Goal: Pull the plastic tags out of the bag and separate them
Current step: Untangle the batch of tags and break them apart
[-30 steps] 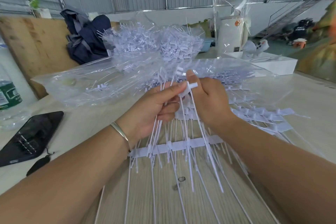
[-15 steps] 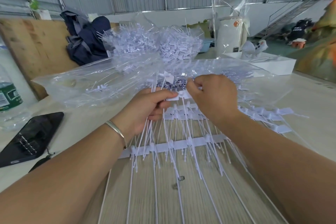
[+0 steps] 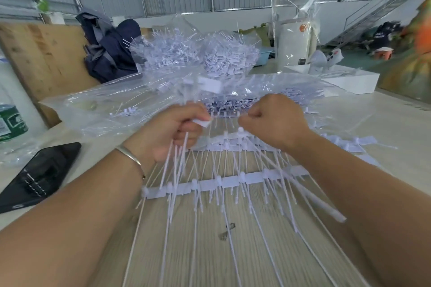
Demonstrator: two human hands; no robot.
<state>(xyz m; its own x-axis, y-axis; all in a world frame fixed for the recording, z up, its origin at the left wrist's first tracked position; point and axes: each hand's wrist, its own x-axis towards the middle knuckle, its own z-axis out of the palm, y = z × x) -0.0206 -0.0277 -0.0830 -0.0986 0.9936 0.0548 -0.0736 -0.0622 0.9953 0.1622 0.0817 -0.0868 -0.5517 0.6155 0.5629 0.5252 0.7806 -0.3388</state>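
Observation:
My left hand [image 3: 172,133] grips a bundle of separated white plastic tags [image 3: 177,163], whose thin tails hang below the fist and whose flat heads stick up blurred above it. My right hand [image 3: 272,123] is curled and pinches the top of a tag on a joined strip of tags [image 3: 224,141] lying on the table. A second joined strip [image 3: 233,182] lies nearer to me, tails fanning toward the table's front edge. Behind the hands lies the clear plastic bag [image 3: 112,109], with more white tags inside it.
A black phone [image 3: 39,175] lies at the left on the wooden table [image 3: 210,251]. A green-labelled bottle [image 3: 9,121] stands at the far left. Heaps of loose tags [image 3: 196,53], a dark bag [image 3: 109,49], a white box [image 3: 349,79] and a wrapped white cylinder [image 3: 296,46] stand behind.
Both hands have moved away from me toward the bag and apart from each other. The left hand's bundle has lifted, with a tag head now at its fingertips.

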